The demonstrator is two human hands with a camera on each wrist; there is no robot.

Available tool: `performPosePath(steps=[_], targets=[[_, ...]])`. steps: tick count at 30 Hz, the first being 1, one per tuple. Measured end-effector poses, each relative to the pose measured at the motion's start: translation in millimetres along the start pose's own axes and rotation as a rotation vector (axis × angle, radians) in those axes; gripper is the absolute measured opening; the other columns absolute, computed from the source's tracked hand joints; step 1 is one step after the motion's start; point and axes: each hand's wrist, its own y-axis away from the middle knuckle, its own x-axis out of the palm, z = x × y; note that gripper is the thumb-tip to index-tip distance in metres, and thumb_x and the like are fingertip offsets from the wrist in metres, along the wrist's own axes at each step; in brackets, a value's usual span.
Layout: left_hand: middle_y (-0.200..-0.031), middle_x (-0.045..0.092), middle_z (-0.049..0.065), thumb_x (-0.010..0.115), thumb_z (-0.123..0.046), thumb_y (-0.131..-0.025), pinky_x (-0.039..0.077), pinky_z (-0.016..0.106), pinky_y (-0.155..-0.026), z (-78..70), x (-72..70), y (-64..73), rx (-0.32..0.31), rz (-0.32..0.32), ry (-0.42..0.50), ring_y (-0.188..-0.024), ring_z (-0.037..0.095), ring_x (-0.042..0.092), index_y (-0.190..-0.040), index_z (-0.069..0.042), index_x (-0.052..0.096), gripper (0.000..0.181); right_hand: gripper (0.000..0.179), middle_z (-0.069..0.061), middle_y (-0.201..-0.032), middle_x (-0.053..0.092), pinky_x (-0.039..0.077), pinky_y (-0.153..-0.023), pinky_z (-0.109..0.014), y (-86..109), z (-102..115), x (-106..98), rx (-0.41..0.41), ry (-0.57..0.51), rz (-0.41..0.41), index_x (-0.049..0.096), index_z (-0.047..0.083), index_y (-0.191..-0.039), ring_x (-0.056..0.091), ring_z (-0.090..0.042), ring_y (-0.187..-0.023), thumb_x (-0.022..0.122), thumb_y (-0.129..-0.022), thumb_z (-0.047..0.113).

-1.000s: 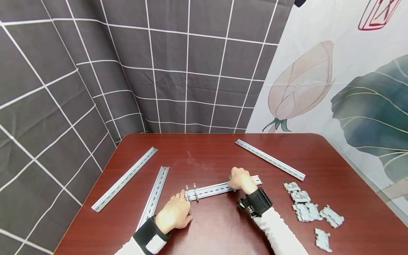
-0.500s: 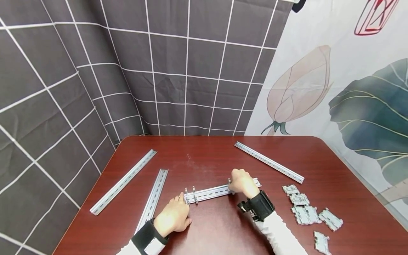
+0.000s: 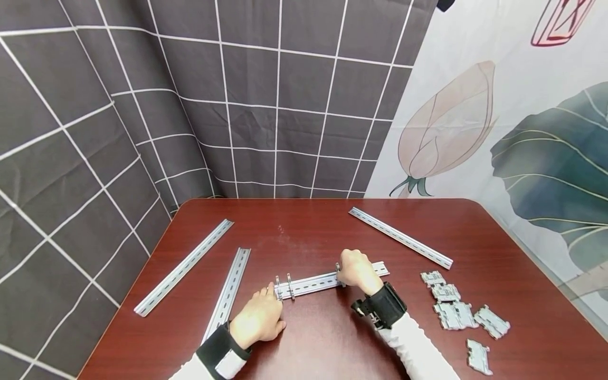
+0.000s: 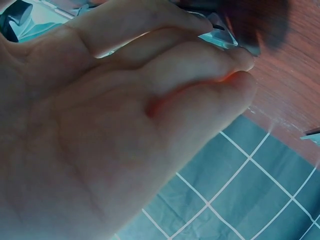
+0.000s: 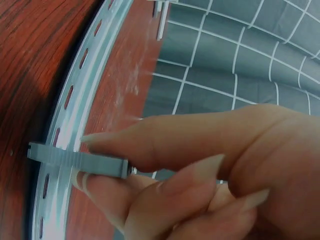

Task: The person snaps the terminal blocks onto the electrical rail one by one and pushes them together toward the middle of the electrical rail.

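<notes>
A slotted metal DIN rail (image 3: 311, 285) lies across the middle of the table, with two thin upright grey pieces (image 3: 291, 286) on its left end. My left hand (image 3: 258, 316) is laid at that end, its fairly straight fingertips right at the rail. Toward the rail's right end, my right hand (image 3: 357, 269) pinches a narrow grey terminal block (image 5: 77, 161) between thumb and fingers. In the right wrist view the block sits crosswise over the slotted rail. The left wrist view shows mostly the palm and extended fingers, which hide much of the rail end.
Two more rails (image 3: 185, 267) (image 3: 228, 290) lie on the left of the red-brown table (image 3: 304, 227). Another rail (image 3: 401, 237) slants across the back right. Several loose grey terminal blocks (image 3: 455, 315) lie at the right. A dark checked curtain (image 3: 252, 132) hangs behind the table.
My right hand has shifted slightly left along the rail with the terminal block in its pinch. My left hand stays at the rail's left end.
</notes>
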Motion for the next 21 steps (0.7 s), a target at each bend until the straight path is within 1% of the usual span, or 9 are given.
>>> performPosePath(steps=[3,8,12,14,16,18,21], targets=[[-0.127,0.057,0.030,0.074,-0.032,-0.079,0.049,0.047,-0.095,0.4,-0.1,0.3,0.000,-0.003,-0.007,-0.113,0.040,0.058,-0.088,0.003,0.070,0.036,0.032,0.004,-0.054,0.038,0.033,-0.048,-0.027,1.4,4.0,0.9,-0.013,-0.007,-0.001,0.041,0.015,-0.051,0.042,-0.016,-0.054,0.065,-0.066,0.000],[-0.128,0.057,0.030,0.073,-0.033,-0.080,0.049,0.046,-0.095,0.5,-0.1,-0.1,-0.001,-0.002,-0.015,-0.112,0.040,0.058,-0.094,0.004,0.070,0.040,0.031,0.003,-0.055,0.041,0.035,-0.048,-0.027,2.3,9.0,3.3,-0.025,0.006,-0.019,0.042,0.015,-0.052,0.046,-0.017,-0.055,0.066,-0.065,0.000],[-0.127,0.057,0.030,0.074,-0.033,-0.079,0.049,0.046,-0.094,0.8,-0.8,0.1,0.000,-0.013,-0.023,-0.112,0.040,0.059,-0.092,0.004,0.070,0.039,0.034,0.003,-0.055,0.039,0.034,-0.048,-0.028,1.3,10.1,5.2,-0.025,-0.002,-0.028,0.039,0.015,-0.051,0.044,-0.017,-0.055,0.066,-0.066,0.001],[-0.127,0.058,0.030,0.074,-0.033,-0.079,0.049,0.046,-0.094,1.1,-0.5,0.2,0.003,-0.021,-0.025,-0.112,0.040,0.059,-0.090,0.004,0.070,0.038,0.033,0.002,-0.055,0.041,0.037,-0.049,-0.030,1.6,11.3,5.9,-0.015,0.002,-0.036,0.039,0.015,-0.052,0.047,-0.018,-0.056,0.067,-0.066,0.003],[-0.127,0.057,0.030,0.074,-0.032,-0.079,0.049,0.047,-0.094,1.1,-0.1,0.1,0.006,-0.022,-0.020,-0.112,0.040,0.059,-0.091,0.004,0.070,0.038,0.032,-0.002,-0.057,0.049,0.042,-0.049,-0.035,3.7,14.1,6.4,0.006,0.031,-0.068,0.043,0.014,-0.053,0.054,-0.021,-0.058,0.071,-0.066,0.008],[-0.126,0.058,0.030,0.074,-0.033,-0.079,0.049,0.047,-0.094,0.8,0.5,0.4,0.011,-0.026,-0.020,-0.111,0.040,0.059,-0.092,0.004,0.070,0.039,0.031,-0.007,-0.061,0.057,0.048,-0.050,-0.041,7.4,19.8,8.3,0.020,0.073,-0.128,0.049,0.011,-0.056,0.061,-0.027,-0.061,0.076,-0.069,0.015],[-0.124,0.059,0.030,0.074,-0.033,-0.079,0.050,0.046,-0.092,0.5,1.2,1.8,0.018,-0.036,-0.028,-0.108,0.039,0.060,-0.093,0.005,0.070,0.041,0.035,-0.015,-0.066,0.063,0.051,-0.051,-0.046,15.7,34.8,14.5,-0.018,0.116,-0.232,0.057,0.007,-0.062,0.065,-0.036,-0.063,0.081,-0.072,0.029]])
